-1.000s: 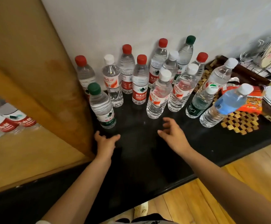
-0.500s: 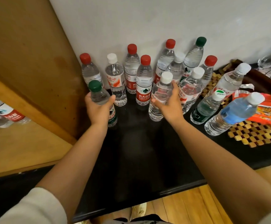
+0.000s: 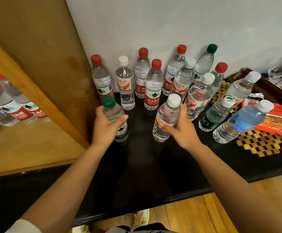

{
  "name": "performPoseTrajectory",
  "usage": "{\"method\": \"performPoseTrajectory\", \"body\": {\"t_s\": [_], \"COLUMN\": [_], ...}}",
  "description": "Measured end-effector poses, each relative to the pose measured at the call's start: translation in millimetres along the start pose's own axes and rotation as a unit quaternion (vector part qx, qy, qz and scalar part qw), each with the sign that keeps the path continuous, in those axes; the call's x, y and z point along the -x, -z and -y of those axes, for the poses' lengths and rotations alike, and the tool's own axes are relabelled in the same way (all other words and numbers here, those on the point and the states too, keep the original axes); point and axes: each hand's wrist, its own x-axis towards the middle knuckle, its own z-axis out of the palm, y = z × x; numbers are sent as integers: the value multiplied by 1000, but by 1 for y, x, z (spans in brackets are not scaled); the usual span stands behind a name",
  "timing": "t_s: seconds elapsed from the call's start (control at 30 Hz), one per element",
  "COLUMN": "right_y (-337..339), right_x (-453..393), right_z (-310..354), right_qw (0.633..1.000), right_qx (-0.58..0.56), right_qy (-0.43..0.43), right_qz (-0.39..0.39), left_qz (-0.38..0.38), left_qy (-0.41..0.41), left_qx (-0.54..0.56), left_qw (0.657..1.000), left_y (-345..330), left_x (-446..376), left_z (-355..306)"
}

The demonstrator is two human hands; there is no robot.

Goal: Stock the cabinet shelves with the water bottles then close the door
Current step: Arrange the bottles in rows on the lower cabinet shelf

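Observation:
Several water bottles with red, white and green caps stand on a black countertop [image 3: 136,167] against a white wall. My left hand [image 3: 105,128] is wrapped around a green-capped bottle [image 3: 114,113] at the front left of the group. My right hand [image 3: 180,130] grips a white-capped bottle [image 3: 168,115], which tilts slightly and sits nearer to me than the rest. To the left, a wooden cabinet shelf [image 3: 27,145] holds several red-labelled bottles [image 3: 10,108] lying on their sides. The cabinet's wooden side panel [image 3: 41,52] rises beside the group.
A blue-labelled bottle [image 3: 242,121] and a green-labelled one [image 3: 216,115] lean at the right. Behind them lie a woven wooden trivet [image 3: 259,145], orange snack packets [image 3: 274,121] and a dark tray [image 3: 271,91]. The counter's front edge runs above a wooden floor [image 3: 204,214].
Both hands reached forward from the counter's bare front area and closed around two bottles. The white-capped bottle has since been drawn toward me, away from the group.

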Motion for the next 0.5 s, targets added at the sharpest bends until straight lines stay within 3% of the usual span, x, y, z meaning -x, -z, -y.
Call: {"method": "performPoseTrajectory", "body": {"t_s": [0.5], "right_y": [-69], "right_x": [85], "right_z": [45], "right_qw": [997], "right_qx": [7], "right_qy": [30], "right_qz": [73], "left_qz": [219], "left_qy": [58], "left_qx": [89], "left_qw": [970], "left_y": [78], "left_x": [98], "left_z": [6]}}
